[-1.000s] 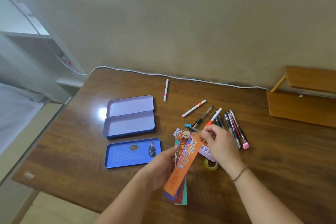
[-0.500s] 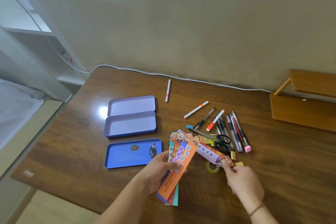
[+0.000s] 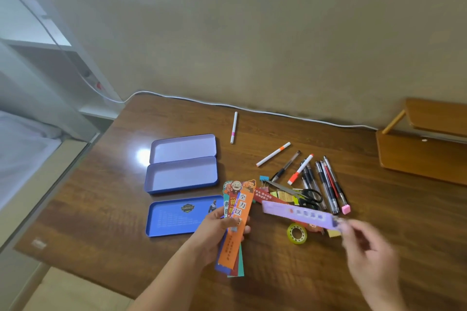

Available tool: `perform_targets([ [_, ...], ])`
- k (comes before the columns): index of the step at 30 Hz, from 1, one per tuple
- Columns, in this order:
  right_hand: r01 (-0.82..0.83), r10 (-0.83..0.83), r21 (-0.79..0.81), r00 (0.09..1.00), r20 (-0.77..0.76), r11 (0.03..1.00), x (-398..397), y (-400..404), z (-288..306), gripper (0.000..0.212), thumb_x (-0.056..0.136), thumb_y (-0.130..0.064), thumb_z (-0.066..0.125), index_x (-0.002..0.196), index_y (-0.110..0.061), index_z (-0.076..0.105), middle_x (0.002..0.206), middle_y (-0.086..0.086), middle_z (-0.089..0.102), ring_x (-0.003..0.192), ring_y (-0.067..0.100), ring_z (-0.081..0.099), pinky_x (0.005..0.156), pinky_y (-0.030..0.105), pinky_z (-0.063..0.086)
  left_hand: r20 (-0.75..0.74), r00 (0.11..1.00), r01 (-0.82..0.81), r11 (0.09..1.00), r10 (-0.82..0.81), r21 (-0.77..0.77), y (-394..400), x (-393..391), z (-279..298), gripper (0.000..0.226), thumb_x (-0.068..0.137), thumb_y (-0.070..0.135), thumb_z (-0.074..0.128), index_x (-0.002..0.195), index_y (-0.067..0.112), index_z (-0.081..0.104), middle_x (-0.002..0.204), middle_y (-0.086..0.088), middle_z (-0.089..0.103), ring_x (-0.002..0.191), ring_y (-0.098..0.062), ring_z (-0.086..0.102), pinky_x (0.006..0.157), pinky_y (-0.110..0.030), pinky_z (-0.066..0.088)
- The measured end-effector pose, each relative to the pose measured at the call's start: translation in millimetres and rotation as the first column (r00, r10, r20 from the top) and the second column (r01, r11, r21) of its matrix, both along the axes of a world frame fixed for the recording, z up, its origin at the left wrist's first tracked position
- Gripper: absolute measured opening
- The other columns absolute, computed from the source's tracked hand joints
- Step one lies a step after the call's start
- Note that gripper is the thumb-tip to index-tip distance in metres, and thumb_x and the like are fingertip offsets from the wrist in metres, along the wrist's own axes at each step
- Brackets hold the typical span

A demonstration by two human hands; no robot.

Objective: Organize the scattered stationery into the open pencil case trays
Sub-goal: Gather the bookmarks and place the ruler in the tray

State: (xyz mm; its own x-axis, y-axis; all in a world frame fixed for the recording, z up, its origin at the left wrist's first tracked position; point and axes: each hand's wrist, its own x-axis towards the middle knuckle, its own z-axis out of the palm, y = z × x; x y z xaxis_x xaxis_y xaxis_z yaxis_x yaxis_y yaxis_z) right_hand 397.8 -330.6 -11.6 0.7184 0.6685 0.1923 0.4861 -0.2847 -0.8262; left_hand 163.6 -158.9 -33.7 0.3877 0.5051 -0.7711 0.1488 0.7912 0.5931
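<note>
Wooden tabletop (image 3: 252,272) against a beige wall carries open pencil case trays (image 3: 182,174), unfilled, with pens (image 3: 326,184) and scissors (image 3: 303,195) scattered to their right. Left hand (image 3: 214,232) grips a fanned stack of bookmarks (image 3: 236,225). Right hand (image 3: 366,250), blurred, pinches a purple bookmark (image 3: 298,213) by its end. Held so loosely, the fan could slip apart as the next strip is added.
</note>
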Motion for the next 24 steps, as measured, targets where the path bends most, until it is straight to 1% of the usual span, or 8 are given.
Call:
perform_targets([
  [2, 0.038, -0.008, 0.198, 0.989, -0.147, 0.979, 5.1, 9.8, 21.7, 0.013, 0.096, -0.033, 0.051, 0.093, -0.029, 0.063, 0.080, -0.002, 0.069, 0.064, 0.016, 0.064, 0.050, 0.030, 0.051, 0.005, 1.000, -0.026, 0.999, 0.026, -0.027, 0.9, 0.5, 0.6, 0.026, 0.097, 0.016, 0.057, 0.123, 0.014, 0.055, 0.100, -0.011, 0.075, 0.093, -0.029, 0.073, 0.081, -0.040, 0.057],
  [5, 0.035, 0.040, 0.237, 0.951, -0.305, 0.971, 12.4, 39.0, 44.9, 0.014, 0.095, -0.030, 0.048, 0.094, -0.027, 0.061, 0.076, 0.007, 0.068, 0.060, 0.025, 0.066, 0.046, 0.041, 0.051, 0.032, 0.999, -0.006, 0.999, 0.008, -0.054, -2.0, 5.7, 3.8, 0.030, 0.100, 0.033, 0.049, 0.121, 0.012, 0.056, 0.105, -0.013, 0.074, 0.094, -0.029, 0.072, 0.086, -0.040, 0.056],
  [8, -0.180, 0.164, -0.044, 0.956, -0.245, 0.983, 9.4, 69.2, 46.0, 0.018, 0.097, -0.030, 0.047, 0.089, -0.026, 0.062, 0.063, 0.007, 0.064, 0.056, 0.024, 0.063, 0.053, 0.043, 0.053, 0.049, 0.999, 0.023, 0.996, -0.019, -0.090, -4.9, 13.4, 9.0, 0.046, 0.098, 0.047, 0.044, 0.115, 0.009, 0.061, 0.101, -0.016, 0.074, 0.085, -0.028, 0.072, 0.085, -0.039, 0.055],
  [10, -0.306, 0.252, -0.269, 0.943, -0.217, 0.913, 4.4, 86.3, 37.6, 0.023, 0.098, -0.030, 0.045, 0.082, -0.024, 0.059, 0.059, 0.005, 0.063, 0.054, 0.018, 0.063, 0.057, 0.041, 0.053, 0.077, 0.997, 0.024, 0.992, -0.014, -0.123, -3.4, 14.5, 9.4, 0.058, 0.092, 0.059, 0.042, 0.118, 0.011, 0.062, 0.102, -0.017, 0.073, 0.086, -0.030, 0.071, 0.085, -0.040, 0.054],
  [13, -0.344, 0.353, -0.524, 0.932, -0.086, 0.779, 3.6, 103.6, 24.6, 0.028, 0.099, -0.038, 0.039, 0.078, -0.025, 0.053, 0.064, -0.001, 0.061, 0.058, 0.015, 0.058, 0.055, 0.040, 0.049, 0.167, 0.984, 0.085, 0.988, -0.062, -0.131, -1.3, 6.1, 6.1, 0.071, 0.081, 0.066, 0.045, 0.122, 0.010, 0.061, 0.111, -0.015, 0.070, 0.096, -0.028, 0.069, 0.088, -0.040, 0.053],
  [17, -0.353, 0.429, -0.611, 0.903, -0.025, 0.708, -0.4, 115.4, 19.8, 0.027, 0.099, -0.040, 0.041, 0.078, -0.027, 0.052, 0.063, -0.007, 0.056, 0.059, 0.009, 0.052, 0.048, 0.030, 0.034, 0.171, 0.963, 0.224, 0.971, -0.208, -0.078, -5.1, -3.8, 6.4, 0.059, 0.083, 0.053, 0.055, 0.124, 0.011, 0.055, 0.111, -0.012, 0.070, 0.100, -0.026, 0.068, 0.097, -0.044, 0.051],
  [21, -0.370, 0.448, -0.602, 0.894, -0.023, 0.707, -21.1, 118.9, 5.2, 0.025, 0.095, -0.046, 0.046, 0.081, -0.029, 0.057, 0.068, -0.009, 0.061, 0.064, 0.009, 0.057, 0.055, 0.034, 0.050, 0.101, 0.946, 0.311, 0.951, -0.309, -0.001, -5.0, -3.6, 7.5, 0.046, 0.083, 0.023, 0.074, 0.124, 0.013, 0.056, 0.115, -0.011, 0.071, 0.105, -0.026, 0.067, 0.104, -0.047, 0.046],
  [24, -0.363, 0.401, -0.601, 0.913, -0.076, 0.712, -23.9, 119.8, -2.2, 0.029, 0.091, -0.056, 0.047, 0.083, -0.031, 0.060, 0.065, -0.011, 0.059, 0.062, 0.006, 0.056, 0.050, 0.029, 0.045, 0.048, 0.931, 0.360, 0.932, -0.362, 0.042, -3.7, -3.6, 8.7, 0.043, 0.085, 0.012, 0.071, 0.124, 0.016, 0.055, 0.112, -0.009, 0.072, 0.107, -0.027, 0.068, 0.103, -0.047, 0.047],
])
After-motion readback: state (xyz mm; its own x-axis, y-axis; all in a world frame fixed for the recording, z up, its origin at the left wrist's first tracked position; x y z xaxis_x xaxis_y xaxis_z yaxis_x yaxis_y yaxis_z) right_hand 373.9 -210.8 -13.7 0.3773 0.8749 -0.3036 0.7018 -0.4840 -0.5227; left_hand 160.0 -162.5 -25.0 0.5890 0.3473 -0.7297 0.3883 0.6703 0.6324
